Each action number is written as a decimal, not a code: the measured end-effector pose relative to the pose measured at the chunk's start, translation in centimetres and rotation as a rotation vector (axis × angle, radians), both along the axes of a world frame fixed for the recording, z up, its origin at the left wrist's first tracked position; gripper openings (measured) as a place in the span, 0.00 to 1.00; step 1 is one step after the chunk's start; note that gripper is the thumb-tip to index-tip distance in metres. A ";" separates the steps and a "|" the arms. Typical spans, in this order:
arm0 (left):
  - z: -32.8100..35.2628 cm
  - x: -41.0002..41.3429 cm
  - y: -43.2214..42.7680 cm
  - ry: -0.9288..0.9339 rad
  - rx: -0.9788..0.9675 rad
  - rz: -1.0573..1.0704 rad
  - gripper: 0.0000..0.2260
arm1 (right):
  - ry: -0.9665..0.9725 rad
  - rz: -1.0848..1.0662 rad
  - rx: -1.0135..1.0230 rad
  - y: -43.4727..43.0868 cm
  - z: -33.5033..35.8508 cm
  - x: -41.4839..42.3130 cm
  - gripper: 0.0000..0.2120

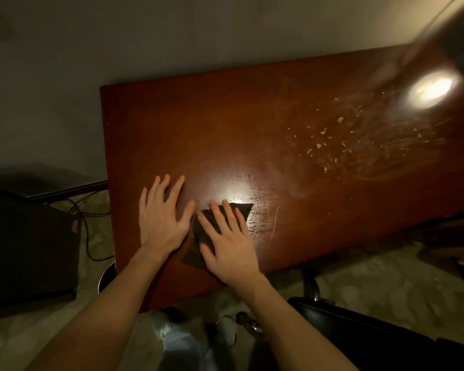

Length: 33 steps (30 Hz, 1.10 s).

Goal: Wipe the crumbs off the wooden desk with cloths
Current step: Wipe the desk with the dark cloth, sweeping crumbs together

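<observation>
Left of the desk (198,124), a dark box (30,250) sits on the patterned floor (386,285), with thin black cables (89,223) trailing between it and the desk's left edge. The desk is a reddish-brown wooden slab with a glossy top, seen from above, and its far edge meets a pale wall (118,36).

Near the desk's front edge, towards its left end, the left hand (161,218) lies palm down on the bare wood. Its fingers (177,186) are straight, spread and released, holding nothing.

Just beside it, also near the front edge, is the cloth (193,254): a small dark rag, crumpled into a rough, pointed shape and lying flat on the wood. One corner sticks out towards the desk's back and another towards its front. The right hand (228,245) presses down on it, with its fingers (229,212) stretched out flat across the fabric rather than curled round it. A bright patch of reflected light shows on the wood just beyond the cloth.

Further right, on the right half of the desk and well apart from the cloth, pale yellowish crumbs (340,145) lie scattered among dull streaky smears. A strong glare (431,89) marks the desk's far right corner.

Below the desk's front right, a black chair (359,325) stands on the floor.
</observation>
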<state>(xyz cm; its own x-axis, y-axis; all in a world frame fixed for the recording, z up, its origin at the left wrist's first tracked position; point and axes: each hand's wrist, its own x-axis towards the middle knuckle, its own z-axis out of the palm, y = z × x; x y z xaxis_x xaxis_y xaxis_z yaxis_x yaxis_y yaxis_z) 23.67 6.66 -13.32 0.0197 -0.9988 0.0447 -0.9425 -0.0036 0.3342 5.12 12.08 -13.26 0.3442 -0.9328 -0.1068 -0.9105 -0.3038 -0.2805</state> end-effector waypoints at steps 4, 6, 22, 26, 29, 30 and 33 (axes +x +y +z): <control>0.6 -2.2 -0.7 -0.091 0.012 -0.006 0.30 | 0.012 -0.039 0.010 -0.5 0.3 -6.9 0.30; 0.8 -4.4 -1.2 -0.082 0.005 -0.078 0.29 | 0.036 0.024 0.027 -1.0 0.5 -10.7 0.29; -0.7 -19.0 -11.7 -0.056 -0.005 -0.124 0.26 | 0.093 0.056 0.007 -10.0 0.8 -20.6 0.31; -0.7 -18.7 -16.1 -0.061 0.020 -0.035 0.26 | 0.104 0.007 -0.007 -12.7 0.5 -18.7 0.32; -0.5 -18.9 -16.2 -0.003 0.047 -0.007 0.26 | 0.071 -0.101 -0.023 -16.5 0.2 -15.6 0.31; -0.5 -18.9 -16.0 0.007 0.051 -0.009 0.26 | 0.056 -0.132 -0.032 -18.3 0.2 -14.6 0.31; -0.7 -18.7 -16.0 0.040 0.042 0.010 0.24 | 0.033 -0.128 -0.046 -24.6 0.3 -12.8 0.30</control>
<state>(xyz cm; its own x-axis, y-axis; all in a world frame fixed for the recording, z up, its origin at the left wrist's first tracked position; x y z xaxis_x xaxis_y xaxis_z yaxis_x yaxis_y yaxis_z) 4.97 -9.33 -14.01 0.0302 -0.9995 0.0014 -0.9284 -0.0276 0.3706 -7.64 -12.51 -12.95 0.2186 -0.9731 -0.0724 -0.9513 -0.1960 -0.2380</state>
